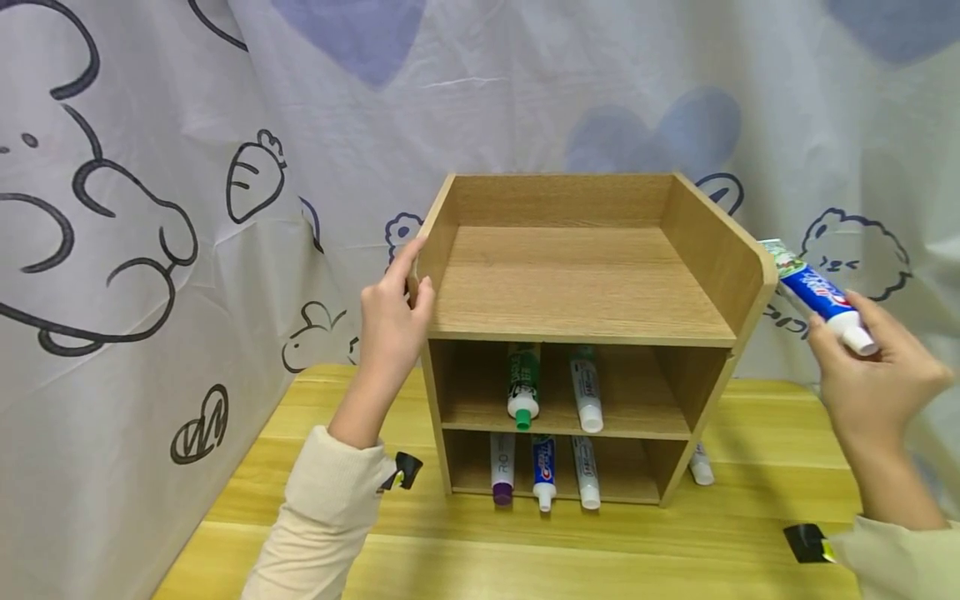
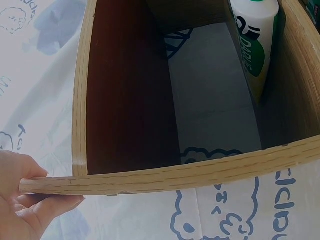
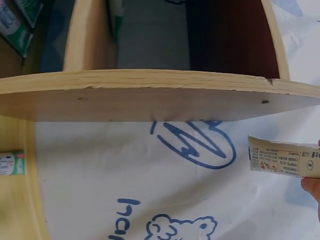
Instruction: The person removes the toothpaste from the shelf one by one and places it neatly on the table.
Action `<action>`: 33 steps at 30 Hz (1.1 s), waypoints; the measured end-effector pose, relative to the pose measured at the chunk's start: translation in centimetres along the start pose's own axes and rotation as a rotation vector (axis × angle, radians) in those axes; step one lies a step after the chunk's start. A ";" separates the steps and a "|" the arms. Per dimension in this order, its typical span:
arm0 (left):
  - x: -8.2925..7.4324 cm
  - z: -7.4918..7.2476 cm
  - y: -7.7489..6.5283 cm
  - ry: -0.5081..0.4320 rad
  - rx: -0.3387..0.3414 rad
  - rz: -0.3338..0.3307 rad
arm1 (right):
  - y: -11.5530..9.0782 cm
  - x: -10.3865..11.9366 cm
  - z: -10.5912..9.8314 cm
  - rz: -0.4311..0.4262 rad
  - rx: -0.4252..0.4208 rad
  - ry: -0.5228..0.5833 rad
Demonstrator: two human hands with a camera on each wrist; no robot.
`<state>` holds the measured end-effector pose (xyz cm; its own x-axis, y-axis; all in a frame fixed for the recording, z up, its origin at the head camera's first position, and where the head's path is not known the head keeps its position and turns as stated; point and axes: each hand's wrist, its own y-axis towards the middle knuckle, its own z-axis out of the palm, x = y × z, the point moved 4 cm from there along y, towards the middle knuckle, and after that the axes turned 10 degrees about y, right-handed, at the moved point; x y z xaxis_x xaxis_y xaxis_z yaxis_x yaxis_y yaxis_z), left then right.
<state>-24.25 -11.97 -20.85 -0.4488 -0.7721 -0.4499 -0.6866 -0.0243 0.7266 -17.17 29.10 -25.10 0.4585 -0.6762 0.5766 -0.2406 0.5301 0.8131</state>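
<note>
A small wooden shelf unit [image 1: 570,325] stands in the middle of the head view. My left hand [image 1: 393,312] grips the top of its left side panel, and the left wrist view shows the thumb and fingers on either side of that board. Off to the right, my right hand [image 1: 881,375] holds a blue, green and white toothpaste tube [image 1: 813,287] near its white cap. The tube slants beside the right panel, crimped end toward the shelf. In the right wrist view, the back of the tube [image 3: 282,159] shows printed text, with only fingertips visible at the edge.
On the middle level lie a green toothpaste tube [image 1: 523,375] and a white tube [image 1: 587,387]. Below are a purple-capped tube [image 1: 502,462], a blue tube [image 1: 544,462] and another white tube [image 1: 587,471]. One more tube [image 1: 701,465] lies on the yellow wooden table [image 1: 750,525], right of the unit.
</note>
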 end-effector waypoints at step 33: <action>0.0 0.2 0.0 0.002 -0.020 0.000 | -4.9 -4.0 -2.7 -0.003 -0.026 -0.008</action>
<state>-24.41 -11.87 -20.94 -0.4481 -0.7731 -0.4490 -0.6751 -0.0367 0.7368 -15.55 30.59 -31.62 0.4527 -0.6820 0.5745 -0.2170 0.5406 0.8128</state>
